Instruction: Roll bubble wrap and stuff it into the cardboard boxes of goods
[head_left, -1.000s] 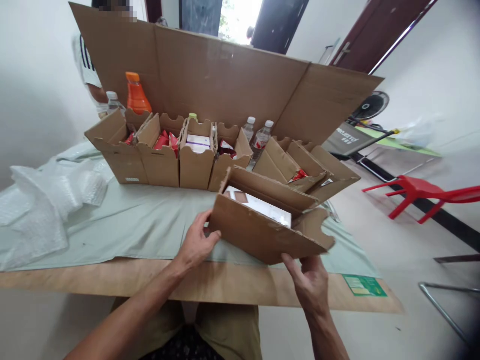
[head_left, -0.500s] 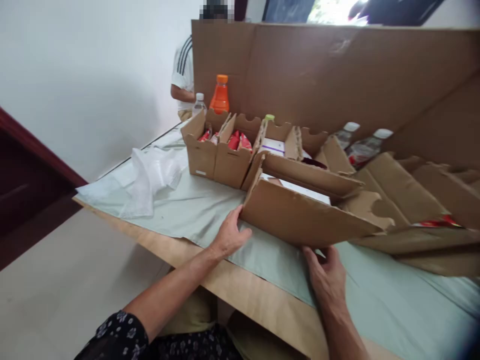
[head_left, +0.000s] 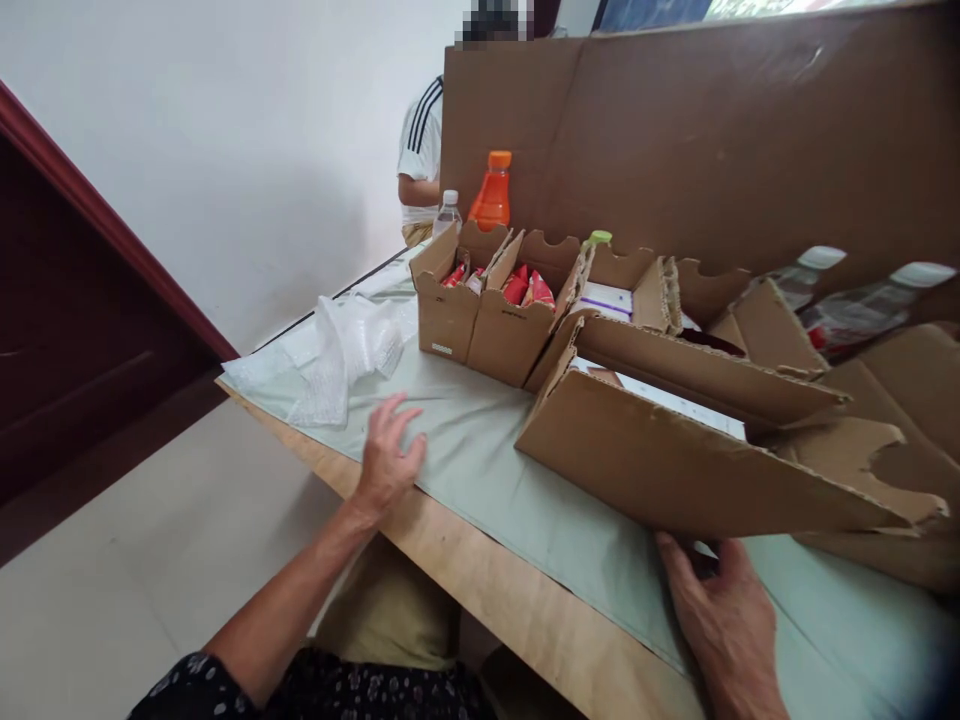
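Note:
My left hand (head_left: pixel 388 455) is open above the green cloth, fingers spread, between the bubble wrap (head_left: pixel 352 350) and the front cardboard box (head_left: pixel 675 450). It touches neither of them visibly. My right hand (head_left: pixel 724 610) is at the lower near edge of that box, thumb and fingers apart; the fingertips are partly hidden at the edge. The long, open-topped box stands at an angle, with a flat white package (head_left: pixel 667 400) inside. The crumpled, clear bubble wrap lies near the table's left end.
Behind stand several open cardboard boxes (head_left: pixel 506 335) with red packets. An orange bottle (head_left: pixel 493 195) and clear bottles (head_left: pixel 885 300) are beyond them. A tall cardboard panel (head_left: pixel 675 140) backs the table. A person in a white sleeve (head_left: pixel 420 140) is behind it. The wooden table edge (head_left: pixel 480 580) runs in front.
My left hand has left the front box's corner and moved left towards the bubble wrap. My right hand stays at the box's lower edge. The view has turned slightly left.

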